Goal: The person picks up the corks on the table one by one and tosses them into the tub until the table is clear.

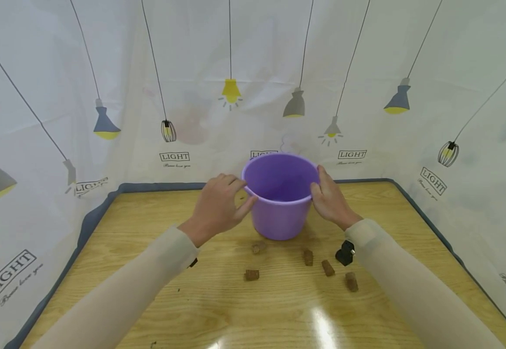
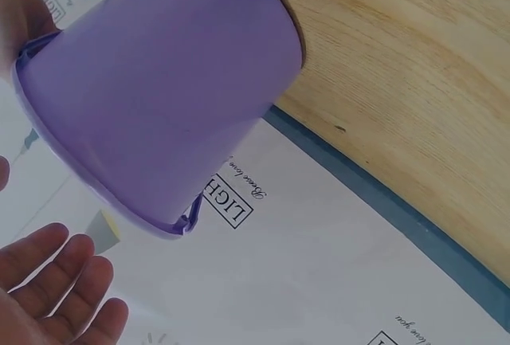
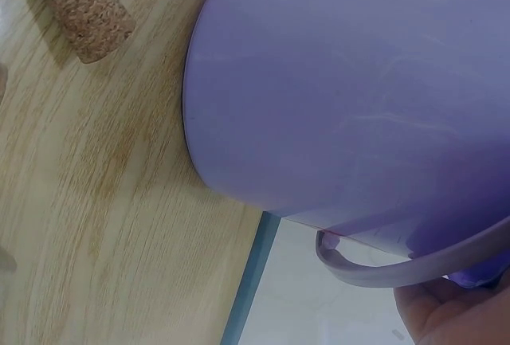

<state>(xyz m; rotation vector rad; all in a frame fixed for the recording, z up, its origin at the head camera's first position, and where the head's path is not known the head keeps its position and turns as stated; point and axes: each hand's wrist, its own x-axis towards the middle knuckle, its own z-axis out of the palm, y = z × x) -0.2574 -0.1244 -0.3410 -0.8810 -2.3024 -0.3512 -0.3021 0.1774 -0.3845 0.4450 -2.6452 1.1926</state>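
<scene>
A purple plastic bucket (image 1: 281,220) stands upright on the wooden table, its mouth facing up and toward me. My right hand (image 1: 332,198) grips its rim on the right side, thumb toward the inside. Part of that hand (image 3: 458,313) shows behind the bucket's curved purple handle (image 3: 398,269) in the right wrist view. At the left of the rim is my left hand (image 1: 220,206), fingers loosely bent. In the left wrist view these fingers (image 2: 60,281) are spread slightly apart, with a gap between them and the bucket (image 2: 159,98).
Several brown corks lie in front of the bucket, among them one at the left (image 1: 252,275) and one at the right (image 1: 351,281). A white cloth (image 1: 200,121) printed with lamps surrounds the table (image 1: 218,315) on three sides, with a dark blue border along its foot.
</scene>
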